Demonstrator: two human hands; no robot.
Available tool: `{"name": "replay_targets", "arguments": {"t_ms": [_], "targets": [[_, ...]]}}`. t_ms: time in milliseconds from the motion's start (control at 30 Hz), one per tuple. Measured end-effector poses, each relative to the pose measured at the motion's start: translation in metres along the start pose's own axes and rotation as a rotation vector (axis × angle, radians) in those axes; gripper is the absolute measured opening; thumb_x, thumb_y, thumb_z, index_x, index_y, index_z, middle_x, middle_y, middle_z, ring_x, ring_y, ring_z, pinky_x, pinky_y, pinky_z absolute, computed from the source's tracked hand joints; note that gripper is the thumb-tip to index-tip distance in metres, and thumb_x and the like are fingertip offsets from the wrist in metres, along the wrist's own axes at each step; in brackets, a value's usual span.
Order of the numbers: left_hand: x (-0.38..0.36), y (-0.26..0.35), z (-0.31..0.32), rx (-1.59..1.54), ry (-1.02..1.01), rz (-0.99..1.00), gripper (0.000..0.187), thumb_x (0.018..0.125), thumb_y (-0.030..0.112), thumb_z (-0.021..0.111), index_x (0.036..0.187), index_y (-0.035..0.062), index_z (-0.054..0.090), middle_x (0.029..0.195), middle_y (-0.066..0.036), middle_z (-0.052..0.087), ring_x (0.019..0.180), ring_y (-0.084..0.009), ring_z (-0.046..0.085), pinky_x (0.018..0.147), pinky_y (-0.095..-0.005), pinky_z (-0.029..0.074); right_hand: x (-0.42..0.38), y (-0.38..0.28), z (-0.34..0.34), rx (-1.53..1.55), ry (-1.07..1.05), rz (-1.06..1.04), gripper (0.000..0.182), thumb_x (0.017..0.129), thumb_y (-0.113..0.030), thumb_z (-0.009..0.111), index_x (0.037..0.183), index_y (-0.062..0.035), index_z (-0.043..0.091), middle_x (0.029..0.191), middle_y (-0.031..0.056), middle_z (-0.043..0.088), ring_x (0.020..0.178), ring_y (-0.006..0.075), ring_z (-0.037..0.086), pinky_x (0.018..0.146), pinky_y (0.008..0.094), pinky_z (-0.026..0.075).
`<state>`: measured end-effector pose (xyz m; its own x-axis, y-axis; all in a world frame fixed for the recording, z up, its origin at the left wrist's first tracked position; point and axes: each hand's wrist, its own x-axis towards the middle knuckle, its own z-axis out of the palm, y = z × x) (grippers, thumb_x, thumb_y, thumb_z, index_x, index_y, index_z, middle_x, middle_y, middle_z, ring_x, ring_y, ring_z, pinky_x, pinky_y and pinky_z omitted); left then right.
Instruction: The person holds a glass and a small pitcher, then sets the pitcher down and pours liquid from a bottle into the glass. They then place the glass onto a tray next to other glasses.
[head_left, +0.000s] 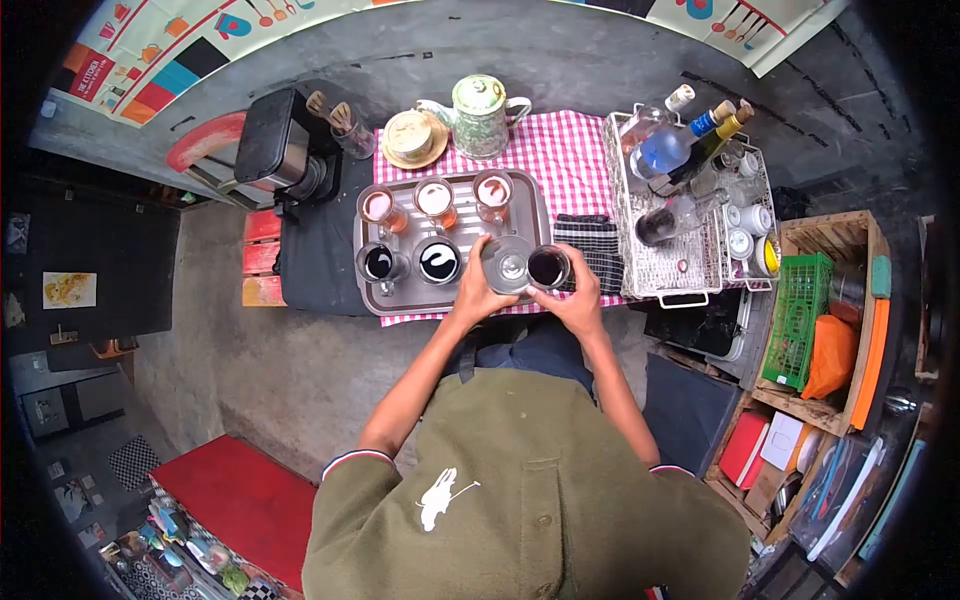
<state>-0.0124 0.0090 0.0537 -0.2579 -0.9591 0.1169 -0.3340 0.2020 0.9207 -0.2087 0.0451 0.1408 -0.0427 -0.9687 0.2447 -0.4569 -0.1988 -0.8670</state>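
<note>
My left hand (480, 292) is closed on the rim of a clear glass saucer (508, 258), which looks round and see-through with a small ring at its middle. Wrapped round a glass of dark drink (547, 266) is my right hand (579, 303). The glass is right beside the saucer, over the tray's right front corner. On the grey serving tray (400, 296) stand two more glasses of dark drink (438, 260) in front and three glasses of reddish drink (435, 200) behind them.
Behind the tray are a green teapot (480, 125) and a lidded cup on a saucer (409, 138). A black checked cloth (588, 240) lies right of my hands, beside a white wicker basket (668, 290) with bottles and cups. A coffee machine (285, 150) stands left.
</note>
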Motion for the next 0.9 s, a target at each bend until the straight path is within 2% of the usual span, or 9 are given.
{"name": "replay_targets", "arguments": {"t_ms": [133, 233, 333, 433, 567, 667, 767, 900], "targets": [[0.004, 0.022, -0.007, -0.025, 0.055, 0.016, 0.119, 0.054, 0.022, 0.091, 0.149, -0.0011, 0.023, 0.138, -0.024, 0.049, 0.129, -0.0382, 0.052, 0.109, -0.0438, 0.043, 0.011, -0.019, -0.006, 0.027, -0.013, -0.026, 0.068, 0.069, -0.018, 0.089, 0.125, 0.0005, 0.055, 0.114, 0.0168, 0.067, 0.106, 0.0290, 0.068, 0.092, 0.0384, 0.053], [0.005, 0.031, -0.011, -0.100, 0.048, -0.018, 0.117, 0.054, 0.024, 0.091, 0.148, -0.0016, 0.027, 0.139, -0.024, 0.048, 0.130, -0.0376, 0.050, 0.110, -0.0447, 0.042, 0.022, -0.031, -0.009, 0.048, -0.020, -0.054, 0.069, 0.068, -0.019, 0.089, 0.125, 0.0007, 0.056, 0.113, 0.0168, 0.067, 0.106, 0.0290, 0.068, 0.092, 0.0386, 0.053], [0.008, 0.037, -0.018, 0.010, 0.054, 0.081, 0.112, 0.054, 0.026, 0.091, 0.145, -0.0011, 0.033, 0.138, -0.023, 0.046, 0.132, -0.0366, 0.048, 0.110, -0.0451, 0.041, 0.028, -0.036, -0.009, 0.014, 0.000, -0.096, 0.070, 0.066, -0.021, 0.089, 0.124, 0.0008, 0.058, 0.112, 0.0165, 0.067, 0.104, 0.0290, 0.068, 0.092, 0.0390, 0.053], [0.011, 0.048, -0.020, -0.063, 0.045, 0.068, 0.109, 0.052, 0.027, 0.091, 0.142, -0.0002, 0.036, 0.138, -0.021, 0.045, 0.132, -0.0359, 0.046, 0.110, -0.0453, 0.040, 0.033, -0.037, -0.008, -0.004, 0.015, -0.105, 0.068, 0.065, -0.022, 0.090, 0.122, 0.0007, 0.060, 0.111, 0.0163, 0.068, 0.103, 0.0290, 0.067, 0.091, 0.0397, 0.053], [0.011, 0.041, -0.014, -0.028, 0.077, 0.119, 0.108, 0.051, 0.025, 0.090, 0.142, 0.0004, 0.036, 0.139, -0.021, 0.044, 0.131, -0.0364, 0.048, 0.109, -0.0452, 0.042, 0.035, -0.036, -0.007, -0.042, 0.002, -0.119, 0.067, 0.064, -0.021, 0.089, 0.120, 0.0004, 0.061, 0.111, 0.0169, 0.067, 0.103, 0.0300, 0.067, 0.091, 0.0402, 0.052], [0.013, 0.040, -0.010, -0.127, 0.099, 0.146, 0.109, 0.052, 0.023, 0.090, 0.143, 0.0006, 0.034, 0.142, -0.022, 0.045, 0.132, -0.0350, 0.049, 0.110, -0.0445, 0.042, 0.034, -0.034, -0.006, -0.095, -0.022, -0.130, 0.066, 0.063, -0.023, 0.089, 0.119, -0.0006, 0.062, 0.113, 0.0157, 0.067, 0.102, 0.0314, 0.064, 0.092, 0.0411, 0.051], [0.009, 0.050, -0.012, -0.265, 0.032, -0.011, 0.112, 0.053, 0.022, 0.091, 0.145, 0.0010, 0.031, 0.143, -0.022, 0.046, 0.132, -0.0332, 0.050, 0.110, -0.0438, 0.042, 0.029, -0.031, -0.003, -0.122, -0.051, -0.130, 0.068, 0.063, -0.027, 0.089, 0.121, -0.0035, 0.063, 0.113, 0.0120, 0.068, 0.104, 0.0303, 0.062, 0.093, 0.0411, 0.047], [0.007, 0.043, -0.009, -0.274, 0.077, 0.079, 0.117, 0.054, 0.025, 0.096, 0.147, 0.0032, 0.028, 0.138, -0.019, 0.051, 0.130, -0.0305, 0.052, 0.110, -0.0432, 0.043, 0.028, -0.032, -0.002, -0.198, -0.124, -0.139, 0.069, 0.062, -0.028, 0.088, 0.122, -0.0045, 0.064, 0.114, 0.0114, 0.068, 0.104, 0.0284, 0.061, 0.093, 0.0405, 0.045]]}}
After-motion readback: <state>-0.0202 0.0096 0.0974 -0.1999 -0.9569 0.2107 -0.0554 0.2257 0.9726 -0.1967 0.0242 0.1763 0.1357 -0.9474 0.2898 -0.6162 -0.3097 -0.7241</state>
